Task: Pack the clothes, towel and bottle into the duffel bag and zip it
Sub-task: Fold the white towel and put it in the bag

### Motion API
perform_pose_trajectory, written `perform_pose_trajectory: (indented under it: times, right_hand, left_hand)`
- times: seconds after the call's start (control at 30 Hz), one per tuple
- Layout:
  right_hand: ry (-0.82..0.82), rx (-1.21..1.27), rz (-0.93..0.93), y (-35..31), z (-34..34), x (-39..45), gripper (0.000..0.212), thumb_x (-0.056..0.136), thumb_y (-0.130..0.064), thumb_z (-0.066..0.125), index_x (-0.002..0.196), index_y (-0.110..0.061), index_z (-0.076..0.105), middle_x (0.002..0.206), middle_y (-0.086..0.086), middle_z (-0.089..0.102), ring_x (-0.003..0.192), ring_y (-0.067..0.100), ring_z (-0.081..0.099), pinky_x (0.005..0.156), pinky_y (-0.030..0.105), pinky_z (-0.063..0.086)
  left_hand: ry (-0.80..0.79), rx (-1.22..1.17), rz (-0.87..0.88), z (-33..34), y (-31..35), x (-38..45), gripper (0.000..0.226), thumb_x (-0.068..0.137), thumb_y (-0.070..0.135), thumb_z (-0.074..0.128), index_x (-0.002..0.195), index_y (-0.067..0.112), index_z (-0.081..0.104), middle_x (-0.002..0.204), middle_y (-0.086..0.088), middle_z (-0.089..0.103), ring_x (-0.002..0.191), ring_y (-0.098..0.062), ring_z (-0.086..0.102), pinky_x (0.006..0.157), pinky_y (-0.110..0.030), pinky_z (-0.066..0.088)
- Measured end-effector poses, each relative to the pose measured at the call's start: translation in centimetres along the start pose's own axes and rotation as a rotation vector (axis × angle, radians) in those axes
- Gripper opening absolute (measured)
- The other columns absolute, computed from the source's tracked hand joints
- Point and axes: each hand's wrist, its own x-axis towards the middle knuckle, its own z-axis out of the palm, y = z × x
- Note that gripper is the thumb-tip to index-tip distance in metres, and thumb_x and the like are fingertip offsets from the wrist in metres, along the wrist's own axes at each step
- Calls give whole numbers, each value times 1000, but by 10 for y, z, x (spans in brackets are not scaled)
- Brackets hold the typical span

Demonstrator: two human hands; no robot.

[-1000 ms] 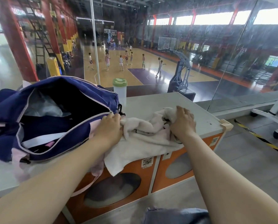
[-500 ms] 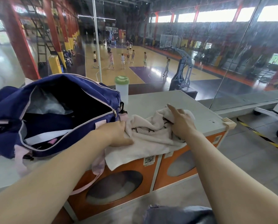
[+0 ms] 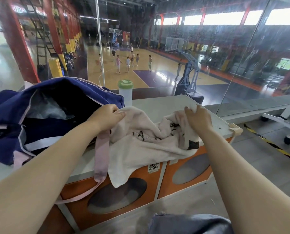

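Observation:
A navy duffel bag [image 3: 60, 92] with pale pink trim lies open on the left of the grey counter, dark clothing and a grey lining showing inside. A pale pink towel [image 3: 140, 146] with black marks is spread beside it and hangs over the counter's front edge. My left hand [image 3: 107, 115] pinches the towel's left corner right at the bag's mouth. My right hand [image 3: 197, 117] grips the towel's other corner, lifted a little. A translucent bottle [image 3: 125, 93] with a green lid stands upright behind the bag's right end.
The counter [image 3: 159, 103] tops an orange cabinet [image 3: 156, 181] with round openings. A glass wall [image 3: 242, 68] rises right behind it, overlooking a basketball court. The bag's pink strap [image 3: 101, 159] dangles over the front edge. White wheeled equipment [image 3: 285, 119] stands on the floor at right.
Both hands have gone from pressing on the bunched towel to gripping its corners and have moved apart, spreading it out. The left hand has risen toward the bag's mouth.

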Motion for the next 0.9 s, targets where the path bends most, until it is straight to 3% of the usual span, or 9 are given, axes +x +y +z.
perform_pose_trajectory:
  times: [0.1, 0.17, 0.27, 0.37, 0.47, 0.53, 0.67, 0.8, 0.9]
  right_hand:
    - [-103, 255, 148, 1, 4, 1, 13, 90, -24, 52, 98, -18, 59, 91, 3, 59, 81, 22, 56, 69, 31, 49]
    - [-162, 410, 250, 4, 4, 3, 25, 79, -19, 51, 101, -21, 62, 100, 3, 62, 90, 24, 60, 80, 38, 54]
    - [-181, 574, 342, 6, -3, 10, 33, 70, -12, 46, 94, -29, 61, 109, 9, 59, 98, 28, 60, 78, 39, 54]
    - [-150, 697, 412, 1, -9, 14, 33, 74, -1, 43, 99, -18, 55, 95, 6, 54, 80, 20, 53, 62, 30, 45]
    - [-101, 646, 417, -2, -10, 12, 13, 79, -3, 46, 86, -14, 44, 78, 2, 42, 65, 13, 40, 55, 25, 32]
    - [-55, 701, 415, -5, -11, 8, 13, 73, -3, 50, 75, -14, 43, 70, 4, 38, 62, 17, 37, 55, 29, 31]
    - [-122, 917, 373, -18, -18, 1, 16, 82, -6, 59, 72, -14, 49, 66, 5, 40, 57, 16, 40, 57, 32, 36]
    - [-134, 924, 308, -45, -21, -13, 11, 86, -19, 65, 76, -15, 62, 74, 4, 56, 63, 16, 51, 61, 29, 40]
    - [-209, 828, 212, -73, -10, -31, 22, 74, -36, 68, 63, -17, 63, 69, 8, 56, 66, 23, 54, 68, 40, 52]
  left_hand:
    - [-131, -396, -62, 3, 7, -5, 24, 96, 29, 55, 93, 5, 60, 71, -7, 52, 56, -16, 48, 48, -23, 38]
    - [-225, -651, -150, 1, 13, -7, 13, 97, 20, 53, 91, 10, 59, 66, -5, 49, 45, -10, 44, 40, -19, 37]
    - [-244, -813, -219, -5, 18, -3, 12, 94, 9, 51, 91, 11, 63, 73, -5, 55, 57, -12, 52, 47, -20, 45]
    - [-188, -858, -214, -7, 17, 2, 23, 90, 5, 49, 105, 7, 66, 91, -11, 60, 82, -21, 57, 72, -31, 49]
    - [-90, -867, -193, -6, 15, 3, 16, 94, 9, 55, 105, 12, 66, 102, -11, 66, 90, -21, 61, 85, -36, 53]
    - [-24, -894, -196, -4, 14, 4, 16, 94, 14, 61, 109, 13, 65, 103, -9, 68, 89, -20, 63, 82, -35, 55]
    - [43, -1017, -200, -3, 14, 6, 7, 92, 20, 66, 95, 15, 68, 87, -4, 71, 79, -19, 65, 67, -30, 55]
    - [80, -1118, -172, -3, 24, 7, 10, 94, 25, 62, 93, 17, 69, 85, -2, 71, 78, -16, 67, 71, -31, 56]
    - [63, -1028, -109, 6, 27, 5, 16, 93, 26, 63, 101, 13, 68, 85, -7, 67, 79, -21, 63, 77, -37, 54]
